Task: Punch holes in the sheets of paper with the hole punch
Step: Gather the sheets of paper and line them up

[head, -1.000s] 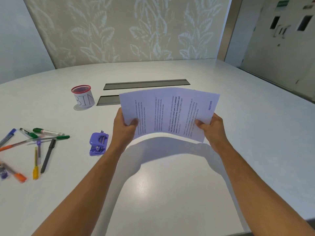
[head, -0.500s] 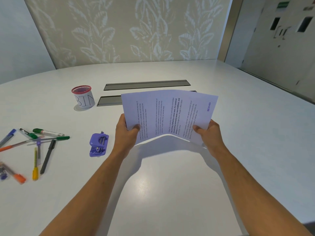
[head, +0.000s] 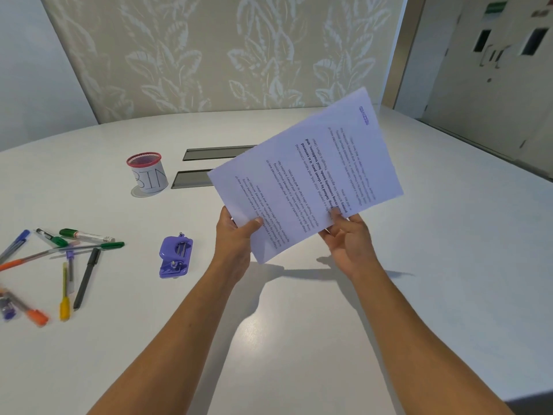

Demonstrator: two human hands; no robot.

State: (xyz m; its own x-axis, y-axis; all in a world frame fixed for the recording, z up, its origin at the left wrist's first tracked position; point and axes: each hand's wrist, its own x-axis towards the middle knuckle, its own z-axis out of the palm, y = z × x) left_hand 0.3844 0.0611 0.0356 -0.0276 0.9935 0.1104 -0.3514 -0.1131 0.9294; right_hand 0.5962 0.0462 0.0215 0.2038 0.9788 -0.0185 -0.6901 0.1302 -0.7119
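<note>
I hold printed sheets of paper [head: 305,175] in the air above the white table [head: 299,339], tilted with the far right corner raised. My left hand [head: 236,235] grips the sheets at their near left edge, thumb on top. My right hand [head: 348,238] pinches the near right edge with thumb and fingertips, the other fingers loosely spread below. The small purple hole punch [head: 175,256] lies on the table to the left of my left hand, apart from it.
A red-rimmed mesh cup labelled BIN [head: 146,172] stands at the back left. Several pens and markers [head: 68,256] lie scattered at the far left. Two dark cable slots [head: 215,152] sit in the table behind the sheets.
The sheets have turned from lying crosswise to a diagonal, with the right corner swung up and away. My hands have come closer together along the near edge.
</note>
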